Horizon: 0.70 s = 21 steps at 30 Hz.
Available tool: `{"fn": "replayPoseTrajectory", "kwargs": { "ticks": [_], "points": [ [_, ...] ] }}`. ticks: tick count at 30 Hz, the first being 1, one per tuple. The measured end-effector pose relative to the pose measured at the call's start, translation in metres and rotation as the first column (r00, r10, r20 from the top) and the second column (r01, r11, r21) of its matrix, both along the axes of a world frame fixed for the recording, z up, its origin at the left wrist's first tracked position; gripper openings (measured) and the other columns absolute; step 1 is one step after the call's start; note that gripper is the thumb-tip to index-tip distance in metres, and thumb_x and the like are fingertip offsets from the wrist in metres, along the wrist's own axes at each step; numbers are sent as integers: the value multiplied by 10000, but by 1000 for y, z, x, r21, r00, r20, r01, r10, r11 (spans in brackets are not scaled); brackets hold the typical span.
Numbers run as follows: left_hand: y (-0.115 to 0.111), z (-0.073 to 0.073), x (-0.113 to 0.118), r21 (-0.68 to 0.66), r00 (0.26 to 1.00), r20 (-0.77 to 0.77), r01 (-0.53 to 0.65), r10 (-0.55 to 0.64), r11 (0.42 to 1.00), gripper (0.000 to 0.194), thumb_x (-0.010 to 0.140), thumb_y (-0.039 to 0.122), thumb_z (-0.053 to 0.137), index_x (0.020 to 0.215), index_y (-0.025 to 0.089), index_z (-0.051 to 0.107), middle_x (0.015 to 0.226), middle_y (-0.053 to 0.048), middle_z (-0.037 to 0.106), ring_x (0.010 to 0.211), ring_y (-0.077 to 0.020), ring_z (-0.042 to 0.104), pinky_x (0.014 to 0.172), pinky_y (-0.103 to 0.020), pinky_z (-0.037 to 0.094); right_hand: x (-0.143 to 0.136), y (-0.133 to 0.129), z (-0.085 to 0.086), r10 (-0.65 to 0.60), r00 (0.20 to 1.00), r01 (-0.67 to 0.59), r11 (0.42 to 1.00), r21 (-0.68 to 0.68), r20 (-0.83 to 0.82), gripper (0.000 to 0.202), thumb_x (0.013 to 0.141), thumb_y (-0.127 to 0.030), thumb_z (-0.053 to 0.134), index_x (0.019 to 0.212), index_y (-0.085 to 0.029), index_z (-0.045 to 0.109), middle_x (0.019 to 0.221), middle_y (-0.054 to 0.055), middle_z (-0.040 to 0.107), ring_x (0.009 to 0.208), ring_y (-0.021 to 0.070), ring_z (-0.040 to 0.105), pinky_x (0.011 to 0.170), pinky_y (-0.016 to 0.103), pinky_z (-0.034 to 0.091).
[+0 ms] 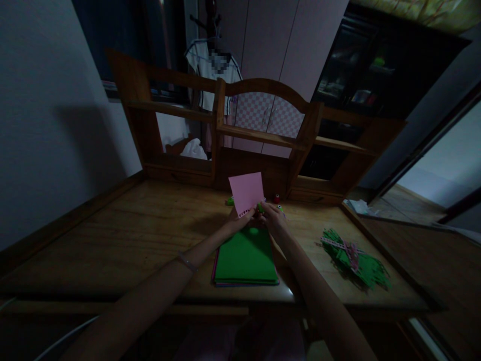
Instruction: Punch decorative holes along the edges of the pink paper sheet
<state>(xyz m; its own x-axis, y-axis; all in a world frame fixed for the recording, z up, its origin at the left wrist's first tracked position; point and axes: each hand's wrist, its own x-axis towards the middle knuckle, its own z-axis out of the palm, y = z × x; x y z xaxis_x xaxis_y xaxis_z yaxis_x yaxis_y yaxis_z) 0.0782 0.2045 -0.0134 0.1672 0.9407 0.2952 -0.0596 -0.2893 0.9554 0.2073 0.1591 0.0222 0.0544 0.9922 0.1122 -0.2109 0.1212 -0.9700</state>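
A pink sheet (247,191) with a row of small holes along its lower edge stands raised above the desk. My left hand (242,219) is closed on its lower edge. My right hand (269,213) is closed around a small green tool (260,207), which touches the sheet's lower right corner. Below both hands lies a stack of green sheets (246,256) with pink and darker edges under it.
Small green items (230,201) and a red one (276,198) stand behind my hands. Green paper strips (356,260) with pink pieces lie on the wooden desk (150,230) at the right. A wooden shelf unit (263,135) rises along the back.
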Motion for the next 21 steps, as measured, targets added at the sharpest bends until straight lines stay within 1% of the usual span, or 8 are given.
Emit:
{"fn": "replayPoseTrajectory", "kwargs": {
  "ticks": [5,9,15,21],
  "points": [
    [-1,-2,-1,8,999,-42,-8,8,1000,333,806,405,619,1013,147,659,993,-106,711,886,-224,677,838,-364,554,1,9,-8,18,998,-20,999,-40,-57,327,659,-507,734,773,-205,679,699,16,642,570,148,591,535,269,471],
    [-4,1,-2,-2,999,-32,20,-20,1000,297,817,377,605,996,149,666,969,-99,718,868,-214,680,817,-344,563,1,10,-9,14,997,-17,999,-49,-70,319,662,-492,740,779,-201,683,692,14,641,560,142,581,519,260,460],
    [-5,6,-3,-7,999,-23,22,-22,1000,318,793,329,634,1058,154,649,1060,-100,699,960,-218,661,877,-362,545,2,10,-9,16,998,-19,999,-49,-66,296,659,-480,742,765,-211,681,689,15,648,585,151,590,542,264,476],
    [-7,7,-4,-22,999,5,33,-33,999,330,794,368,636,1043,153,653,1079,-117,689,981,-239,654,909,-396,528,2,9,-4,19,995,-25,998,-66,-93,301,646,-480,745,773,-214,684,727,25,674,601,165,613,561,282,491]
  ]
}}
